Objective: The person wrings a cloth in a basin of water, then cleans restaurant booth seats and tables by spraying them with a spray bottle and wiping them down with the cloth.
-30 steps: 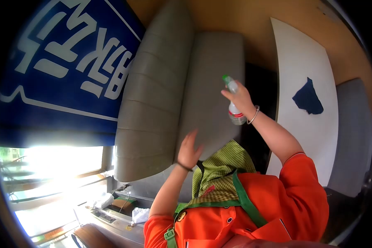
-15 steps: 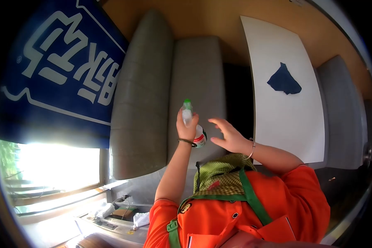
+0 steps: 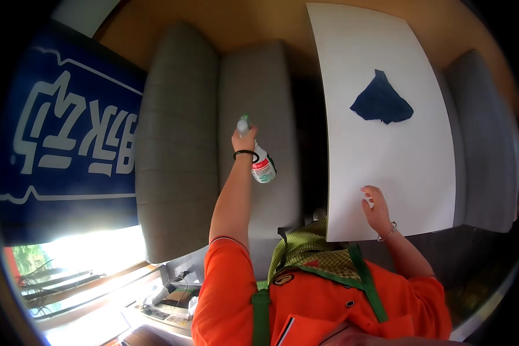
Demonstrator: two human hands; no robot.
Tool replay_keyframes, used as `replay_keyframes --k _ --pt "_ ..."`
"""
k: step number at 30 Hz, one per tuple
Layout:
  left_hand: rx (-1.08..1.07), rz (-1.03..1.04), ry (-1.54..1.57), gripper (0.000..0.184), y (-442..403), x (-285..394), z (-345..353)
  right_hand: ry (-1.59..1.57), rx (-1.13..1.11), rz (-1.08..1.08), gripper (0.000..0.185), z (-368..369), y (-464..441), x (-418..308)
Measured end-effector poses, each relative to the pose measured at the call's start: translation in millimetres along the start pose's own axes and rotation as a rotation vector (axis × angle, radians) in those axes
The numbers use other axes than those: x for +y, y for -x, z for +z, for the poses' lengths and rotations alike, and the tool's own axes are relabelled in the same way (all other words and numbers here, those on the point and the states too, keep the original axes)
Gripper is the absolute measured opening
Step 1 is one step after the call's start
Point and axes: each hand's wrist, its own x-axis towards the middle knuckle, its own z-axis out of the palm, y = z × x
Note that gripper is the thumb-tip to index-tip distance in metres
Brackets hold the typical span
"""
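Observation:
My left hand (image 3: 245,139) is wrapped round the neck of a spray bottle (image 3: 263,169) with a white body, a red and green label and a bit of green at the nozzle. It is held in the air over the grey bench seat (image 3: 259,86). My right hand (image 3: 377,211) hovers over or rests on the near part of the white table (image 3: 389,164), its fingers apart and slightly curled, with nothing in them. Farther along that table lies a dark blue cloth (image 3: 383,102), spread out unevenly.
Left of the seat rises a padded grey backrest (image 3: 177,144). Another grey seat (image 3: 481,138) stands beyond the table. A blue banner with white characters (image 3: 69,138) hangs at the left, above a bright window. Below it, a ledge carries a power strip (image 3: 161,311) and cables.
My left hand has moved forward and a little left with the spray bottle. My right hand has swung right, away from the bottle, to the table. The view has shifted.

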Motion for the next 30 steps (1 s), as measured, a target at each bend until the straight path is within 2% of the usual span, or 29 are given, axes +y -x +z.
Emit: replay_keyframes --k 3,4,7,9,12,13,15,20,24,27,30 --pt "-0.031 0.058 -0.045 0.027 6 -34 10 -0.036 0.004 0.048 0.03 -8 7 21" --pt "0.008 0.026 -0.315 0.027 12 -34 14 -0.036 -0.008 0.084 0.029 -11 10 26" --pt "0.103 -0.084 -0.235 0.026 22 -36 10 -0.08 -0.03 0.131 0.027 -18 15 30" --pt "0.112 -0.079 -0.245 0.025 18 -41 1 -0.073 -0.044 0.134 0.026 -18 14 41" --pt "0.113 0.034 0.014 0.025 10 -42 -16 -0.059 -0.074 0.139 0.025 -20 13 50" --pt "0.119 0.032 0.008 0.025 6 -39 -19 -0.05 -0.081 0.139 0.024 -20 14 51" --pt "0.188 0.077 -0.269 0.026 -3 -37 -27 -0.067 -0.072 0.136 0.025 -21 13 49" --pt "0.216 0.033 -0.117 0.027 -15 -46 -61 -0.073 -0.021 0.171 0.024 -20 23 43" --pt "0.19 0.076 -0.114 0.027 4 -51 -88 -0.087 -0.031 0.204 0.022 -12 37 35" --pt "0.302 0.009 -0.262 0.027 20 -67 -107 -0.038 -0.075 0.206 0.022 -7 51 23" --pt "0.276 -0.057 -0.187 0.031 32 -88 -135 -0.018 -0.083 0.191 0.021 -2 54 4"
